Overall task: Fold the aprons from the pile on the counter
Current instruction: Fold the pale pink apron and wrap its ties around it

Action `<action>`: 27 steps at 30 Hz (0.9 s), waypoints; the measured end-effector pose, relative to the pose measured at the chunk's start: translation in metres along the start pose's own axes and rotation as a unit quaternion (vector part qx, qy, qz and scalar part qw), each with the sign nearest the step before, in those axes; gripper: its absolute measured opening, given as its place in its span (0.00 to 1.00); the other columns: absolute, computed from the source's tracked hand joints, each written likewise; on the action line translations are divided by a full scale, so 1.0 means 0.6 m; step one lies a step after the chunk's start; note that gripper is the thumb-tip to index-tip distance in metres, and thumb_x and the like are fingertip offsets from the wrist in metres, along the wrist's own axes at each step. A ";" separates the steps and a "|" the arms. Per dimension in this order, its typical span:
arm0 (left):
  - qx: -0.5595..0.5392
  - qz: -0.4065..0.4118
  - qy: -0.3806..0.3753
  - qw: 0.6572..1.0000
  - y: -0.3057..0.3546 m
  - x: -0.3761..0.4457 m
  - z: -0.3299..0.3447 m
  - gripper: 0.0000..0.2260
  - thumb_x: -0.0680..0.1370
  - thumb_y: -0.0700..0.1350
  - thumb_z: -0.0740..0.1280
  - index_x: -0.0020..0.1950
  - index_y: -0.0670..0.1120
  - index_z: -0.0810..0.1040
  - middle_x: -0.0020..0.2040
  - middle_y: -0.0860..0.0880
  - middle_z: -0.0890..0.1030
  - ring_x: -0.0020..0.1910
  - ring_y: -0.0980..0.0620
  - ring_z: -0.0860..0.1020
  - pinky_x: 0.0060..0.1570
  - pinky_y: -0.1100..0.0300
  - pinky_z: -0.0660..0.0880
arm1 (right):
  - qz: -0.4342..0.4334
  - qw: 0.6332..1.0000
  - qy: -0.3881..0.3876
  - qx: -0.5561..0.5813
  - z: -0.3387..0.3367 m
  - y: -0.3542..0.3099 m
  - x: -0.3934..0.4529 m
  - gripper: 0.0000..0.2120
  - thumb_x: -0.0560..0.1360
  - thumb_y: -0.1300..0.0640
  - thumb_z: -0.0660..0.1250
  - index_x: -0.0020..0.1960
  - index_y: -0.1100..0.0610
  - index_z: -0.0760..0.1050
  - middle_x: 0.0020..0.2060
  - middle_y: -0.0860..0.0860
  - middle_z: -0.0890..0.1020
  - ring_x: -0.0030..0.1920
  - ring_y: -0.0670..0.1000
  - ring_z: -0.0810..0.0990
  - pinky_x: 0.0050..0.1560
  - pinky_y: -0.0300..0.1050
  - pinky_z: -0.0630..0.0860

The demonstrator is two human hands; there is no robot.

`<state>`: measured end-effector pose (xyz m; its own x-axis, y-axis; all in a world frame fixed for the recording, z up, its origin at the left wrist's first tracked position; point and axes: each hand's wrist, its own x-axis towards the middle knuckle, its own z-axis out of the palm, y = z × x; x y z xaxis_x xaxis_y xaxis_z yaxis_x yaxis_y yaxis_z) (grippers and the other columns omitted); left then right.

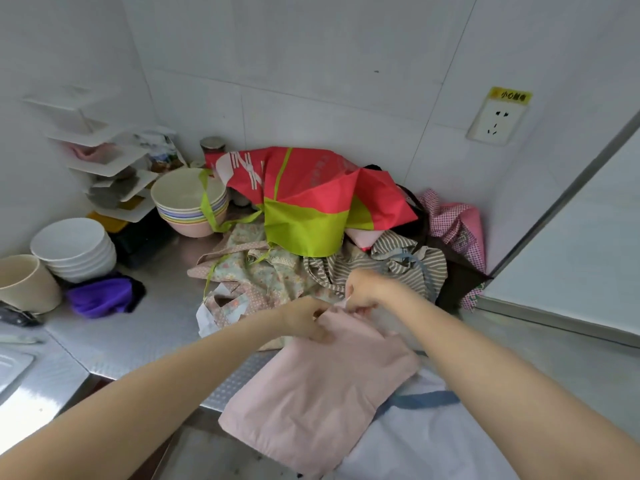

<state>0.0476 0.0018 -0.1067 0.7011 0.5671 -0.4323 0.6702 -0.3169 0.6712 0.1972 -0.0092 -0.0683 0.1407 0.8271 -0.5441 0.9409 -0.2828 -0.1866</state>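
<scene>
A pale pink apron (318, 396) lies spread on the steel counter (145, 327), its near end hanging over the front edge. My left hand (304, 320) pinches the apron's far edge. My right hand (363, 292) pinches the same edge just to the right, fingers curled on the cloth. Behind them is the pile of aprons: a floral one (263, 275), a brown striped one (405, 261), a red and lime one (311, 202) on top, and a pink checked one (457, 226) at the right.
Stacked pastel bowls (188, 202) and white bowls (74, 247) stand at the left, with a beige cup (24, 282) and a purple cloth (100, 296). A white rack (100, 161) fills the corner. A light blue cloth (433, 427) lies under my right arm.
</scene>
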 end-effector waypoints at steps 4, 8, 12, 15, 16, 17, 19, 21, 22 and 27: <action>0.142 0.000 0.032 0.989 0.015 -0.039 -0.059 0.19 0.72 0.44 0.71 0.60 0.38 0.74 0.56 0.43 0.78 0.55 0.46 0.76 0.44 0.60 0.69 | 0.039 0.956 0.174 0.233 -0.047 0.034 -0.039 0.04 0.74 0.64 0.67 0.41 0.63 0.78 0.35 0.58 0.80 0.36 0.54 0.79 0.41 0.46 0.77; 0.269 0.006 0.106 0.957 0.039 -0.073 -0.130 0.15 0.74 0.40 0.66 0.61 0.41 0.74 0.59 0.43 0.77 0.58 0.44 0.75 0.51 0.56 0.70 | 0.014 0.965 0.104 0.241 -0.082 0.055 -0.106 0.04 0.73 0.68 0.67 0.47 0.63 0.79 0.32 0.54 0.76 0.34 0.51 0.75 0.31 0.38 0.71; 0.411 0.037 0.138 0.900 0.079 -0.107 -0.177 0.17 0.74 0.34 0.60 0.62 0.43 0.73 0.58 0.43 0.77 0.58 0.43 0.75 0.51 0.55 0.70 | -0.103 0.982 0.146 0.059 -0.130 0.016 -0.139 0.22 0.75 0.69 0.61 0.67 0.59 0.70 0.65 0.55 0.70 0.65 0.55 0.70 0.59 0.42 0.69; 0.447 0.054 0.160 0.879 0.102 -0.144 -0.218 0.20 0.75 0.33 0.58 0.66 0.47 0.72 0.61 0.45 0.76 0.61 0.44 0.73 0.56 0.55 0.71 | -0.173 0.983 0.053 0.020 -0.141 -0.032 -0.164 0.34 0.72 0.75 0.57 0.73 0.52 0.61 0.62 0.46 0.66 0.57 0.49 0.73 0.41 0.40 0.77; 0.451 0.055 0.163 0.876 0.108 -0.153 -0.230 0.20 0.75 0.33 0.57 0.65 0.47 0.72 0.60 0.46 0.76 0.60 0.44 0.73 0.57 0.54 0.71 | -0.167 0.986 0.019 0.005 -0.139 -0.042 -0.162 0.32 0.72 0.75 0.56 0.71 0.53 0.63 0.57 0.46 0.68 0.49 0.48 0.77 0.33 0.37 0.75; 0.457 0.054 0.168 0.871 0.110 -0.164 -0.243 0.19 0.74 0.33 0.57 0.62 0.47 0.73 0.56 0.45 0.77 0.58 0.44 0.74 0.57 0.52 0.72 | -0.171 0.985 -0.002 -0.010 -0.138 -0.053 -0.163 0.26 0.72 0.74 0.57 0.66 0.55 0.67 0.52 0.47 0.71 0.40 0.47 0.78 0.28 0.35 0.73; 0.462 0.050 0.192 0.864 0.111 -0.176 -0.265 0.14 0.73 0.32 0.57 0.51 0.47 0.73 0.44 0.48 0.74 0.50 0.44 0.76 0.51 0.50 0.74 | -0.176 0.984 -0.008 -0.038 -0.140 -0.070 -0.164 0.12 0.74 0.69 0.60 0.54 0.59 0.69 0.43 0.52 0.74 0.31 0.47 0.78 0.23 0.36 0.69; 0.459 0.038 0.223 0.859 0.114 -0.190 -0.282 0.13 0.71 0.32 0.56 0.46 0.49 0.70 0.40 0.50 0.71 0.46 0.45 0.75 0.47 0.52 0.74 | -0.172 0.982 0.004 -0.078 -0.155 -0.082 -0.179 0.07 0.72 0.62 0.67 0.45 0.59 0.69 0.39 0.55 0.74 0.28 0.50 0.77 0.24 0.41 0.68; 0.457 0.036 0.236 0.857 0.120 -0.196 -0.287 0.13 0.71 0.32 0.56 0.44 0.50 0.69 0.41 0.50 0.71 0.45 0.45 0.74 0.45 0.53 0.72 | -0.166 0.981 0.015 -0.101 -0.165 -0.086 -0.188 0.09 0.71 0.59 0.70 0.42 0.58 0.70 0.37 0.54 0.74 0.27 0.50 0.77 0.25 0.41 0.67; 0.453 -0.001 0.262 0.852 0.129 -0.211 -0.310 0.09 0.74 0.33 0.58 0.45 0.48 0.67 0.46 0.47 0.75 0.50 0.45 0.75 0.45 0.57 0.68 | -0.185 0.975 0.111 -0.056 -0.227 -0.084 -0.247 0.13 0.70 0.53 0.73 0.32 0.53 0.71 0.28 0.51 0.74 0.26 0.48 0.76 0.26 0.39 0.66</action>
<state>-0.0347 0.0466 0.1121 0.6533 0.7551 0.0543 0.7511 -0.6375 -0.1713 0.1709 -0.0513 0.1329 -0.1628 0.9509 -0.2630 0.9660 0.0994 -0.2386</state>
